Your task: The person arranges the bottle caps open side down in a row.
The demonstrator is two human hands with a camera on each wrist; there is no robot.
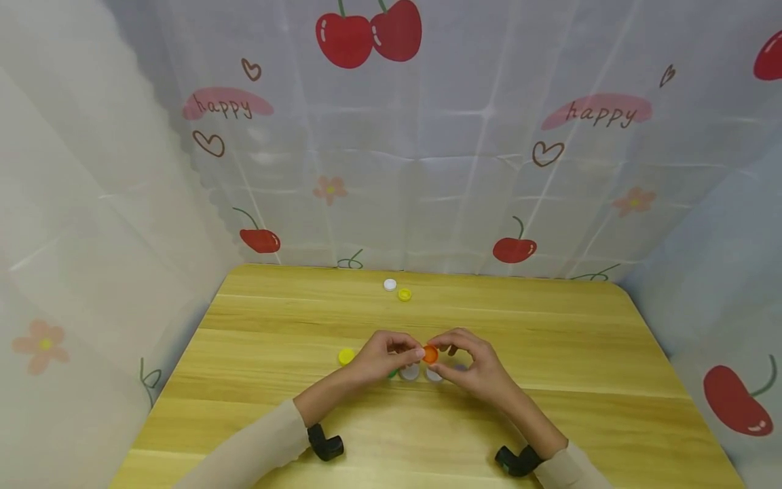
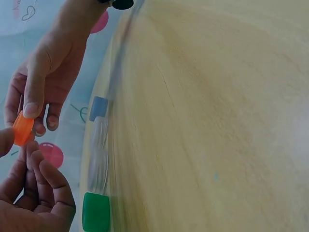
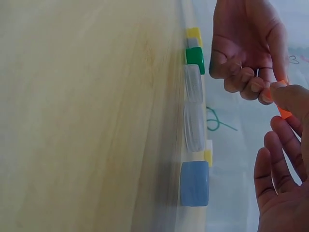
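Between the two hands an orange bottle cap [image 1: 430,354] is held up over the table, its hollow side facing the head camera. My left hand [image 1: 386,354] pinches its left edge between thumb and fingers. From the other side my right hand [image 1: 473,363] pinches it too, thumb below and index finger above in the head view. Under the hands lies a row of caps: a green cap [image 2: 96,212], two clear whitish caps [image 3: 194,126] and a blue cap [image 3: 194,183]. In the head view the hands partly cover this row.
A yellow cap [image 1: 346,356] lies left of the left hand. Farther back are a white cap [image 1: 389,284] and another yellow cap [image 1: 404,295]. Printed curtains [image 1: 415,204] stand behind and beside the wooden table [image 1: 415,441]. Each wrist wears a black camera mount [image 1: 326,445].
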